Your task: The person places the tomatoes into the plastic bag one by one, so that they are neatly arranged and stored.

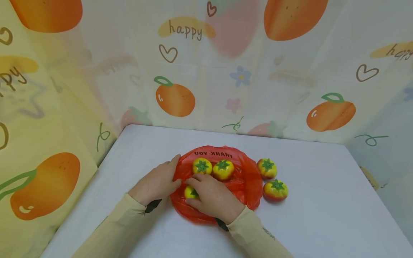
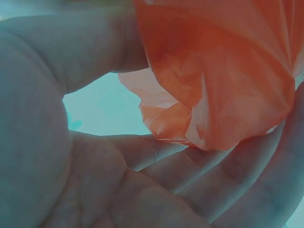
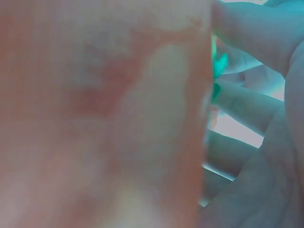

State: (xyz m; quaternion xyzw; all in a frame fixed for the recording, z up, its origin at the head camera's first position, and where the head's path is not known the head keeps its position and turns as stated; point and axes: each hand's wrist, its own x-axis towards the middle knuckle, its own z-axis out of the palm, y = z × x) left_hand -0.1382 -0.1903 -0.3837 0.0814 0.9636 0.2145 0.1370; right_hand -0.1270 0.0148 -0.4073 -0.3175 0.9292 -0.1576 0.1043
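A red plastic bag (image 1: 237, 186) printed "THANK YOU" lies spread open on the table. My left hand (image 1: 158, 182) holds the bag's left rim between thumb and fingers; in the left wrist view the red film (image 2: 223, 71) hangs between them. Over the bag's left part, my right hand (image 1: 214, 197) curls its fingers and thumb round a yellow-red tomato (image 1: 190, 192), mostly hidden under the hand. In the right wrist view, green leaf tips (image 3: 221, 65) show by the fingers, while blurred red film fills the left. Behind that hand, a tomato (image 1: 202, 166) and another tomato (image 1: 223, 170) sit in the bag.
Just right of the bag, a tomato (image 1: 267, 168) and a nearer tomato (image 1: 275, 190) stand on the white table (image 1: 322, 211). A printed fruit-pattern curtain (image 1: 206, 96) hangs along the table's back and left side.
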